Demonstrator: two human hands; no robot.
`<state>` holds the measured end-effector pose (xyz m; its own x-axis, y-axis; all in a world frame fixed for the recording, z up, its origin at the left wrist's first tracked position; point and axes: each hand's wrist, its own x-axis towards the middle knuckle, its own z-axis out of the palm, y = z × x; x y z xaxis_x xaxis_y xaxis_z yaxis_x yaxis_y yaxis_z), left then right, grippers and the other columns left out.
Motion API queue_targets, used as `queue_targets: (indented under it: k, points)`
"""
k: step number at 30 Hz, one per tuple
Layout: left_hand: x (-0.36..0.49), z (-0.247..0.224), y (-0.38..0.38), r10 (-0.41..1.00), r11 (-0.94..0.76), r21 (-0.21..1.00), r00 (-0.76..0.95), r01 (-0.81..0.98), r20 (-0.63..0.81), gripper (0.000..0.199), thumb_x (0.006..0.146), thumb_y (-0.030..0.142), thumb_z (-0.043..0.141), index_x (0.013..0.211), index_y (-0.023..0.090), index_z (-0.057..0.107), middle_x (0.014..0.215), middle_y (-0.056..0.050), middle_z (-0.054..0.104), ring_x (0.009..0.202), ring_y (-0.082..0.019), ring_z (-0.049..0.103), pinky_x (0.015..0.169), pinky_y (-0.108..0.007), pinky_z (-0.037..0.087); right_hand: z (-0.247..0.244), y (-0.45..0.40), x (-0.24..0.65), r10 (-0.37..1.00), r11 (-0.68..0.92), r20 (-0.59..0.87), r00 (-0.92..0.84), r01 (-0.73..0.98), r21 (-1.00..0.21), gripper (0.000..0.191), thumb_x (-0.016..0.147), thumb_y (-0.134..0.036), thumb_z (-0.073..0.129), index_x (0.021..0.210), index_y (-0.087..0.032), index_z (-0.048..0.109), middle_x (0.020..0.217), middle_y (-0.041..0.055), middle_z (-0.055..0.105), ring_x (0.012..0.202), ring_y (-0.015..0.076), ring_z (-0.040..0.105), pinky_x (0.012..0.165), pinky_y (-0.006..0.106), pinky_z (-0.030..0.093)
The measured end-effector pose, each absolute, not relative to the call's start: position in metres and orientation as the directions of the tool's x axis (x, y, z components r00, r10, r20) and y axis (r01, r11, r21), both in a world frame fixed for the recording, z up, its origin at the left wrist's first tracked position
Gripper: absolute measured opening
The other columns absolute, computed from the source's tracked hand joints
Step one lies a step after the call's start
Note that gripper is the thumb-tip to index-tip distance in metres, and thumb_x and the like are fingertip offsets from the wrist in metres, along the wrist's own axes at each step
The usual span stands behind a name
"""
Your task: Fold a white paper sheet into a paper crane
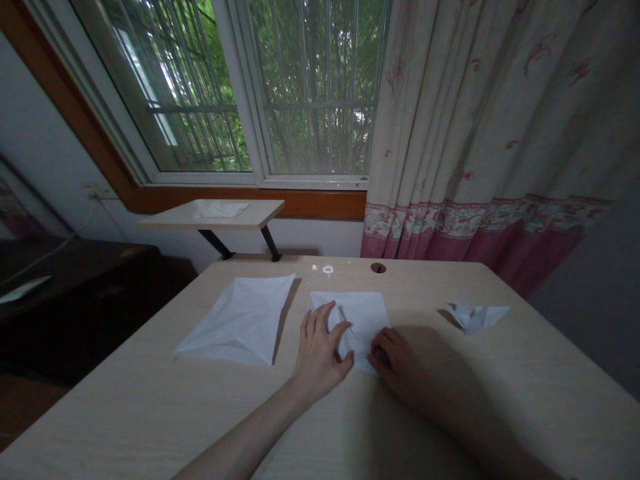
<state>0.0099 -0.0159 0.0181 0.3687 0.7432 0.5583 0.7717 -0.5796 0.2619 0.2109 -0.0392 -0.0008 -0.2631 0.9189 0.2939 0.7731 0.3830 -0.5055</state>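
A white sheet of paper point(365, 308) with a fold or crease across it lies on the table in front of me. My left hand point(317, 350) rests on its left part, fingers spread and pressing down. At the lower right edge of the same sheet, my right hand point(397, 363) is closed, with thumb and fingertips together on the paper. Part of the sheet is hidden under both hands. To the left lies a larger, creased white sheet point(245, 320), its edges lifted a little. A folded paper bird point(475, 316) sits apart, to the right.
The pale wooden table point(240, 427) has a round cable hole point(379, 268) near its back edge. A small raised shelf point(265, 212) at the back left carries a crumpled white paper point(220, 209). Behind stand a barred window and a curtain point(450, 133); a dark cabinet point(90, 267) is at left.
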Motion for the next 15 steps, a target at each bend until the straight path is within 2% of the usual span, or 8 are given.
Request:
queue_targets:
  k: [6, 11, 15]
  points:
    - [0.01, 0.018, -0.017, 0.749, -0.578, 0.248, 0.385, 0.778, 0.539, 0.048, 0.065, 0.025, 0.069, 0.113, 0.025, 0.062, 0.142, -0.013, 0.038, 0.132, -0.038, 0.033, 0.109, -0.062, 0.019, -0.003, -0.037, 0.214, 0.902, 0.425, 0.307, -0.304, 0.753, -0.503, 0.01, 0.082, -0.011, 0.053, 0.086, -0.021, 0.055, 0.095, 0.0056, 0.06, 0.092, 0.0219, 0.054, 0.085, 0.04, 0.045]
    - [0.009, 0.015, -0.017, 0.762, -0.571, 0.244, 0.395, 0.784, 0.513, 0.05, 0.067, 0.026, 0.069, 0.116, 0.025, 0.061, 0.146, -0.014, 0.033, 0.135, -0.039, 0.028, 0.11, -0.064, 0.015, -0.003, -0.039, 0.218, 0.897, 0.442, 0.294, -0.331, 0.707, -0.552, 0.021, 0.084, -0.01, 0.048, 0.099, -0.021, 0.056, 0.114, 0.009, 0.059, 0.108, 0.0223, 0.054, 0.096, 0.043, 0.043]
    - [0.008, 0.012, -0.018, 0.77, -0.569, 0.252, 0.399, 0.783, 0.499, 0.05, 0.068, 0.027, 0.07, 0.118, 0.024, 0.06, 0.149, -0.014, 0.028, 0.138, -0.039, 0.022, 0.11, -0.064, 0.011, -0.001, -0.039, 0.225, 0.894, 0.448, 0.262, -0.364, 0.73, -0.516, 0.024, 0.084, -0.015, 0.051, 0.107, -0.02, 0.057, 0.124, 0.0106, 0.057, 0.118, 0.023, 0.051, 0.103, 0.043, 0.039]
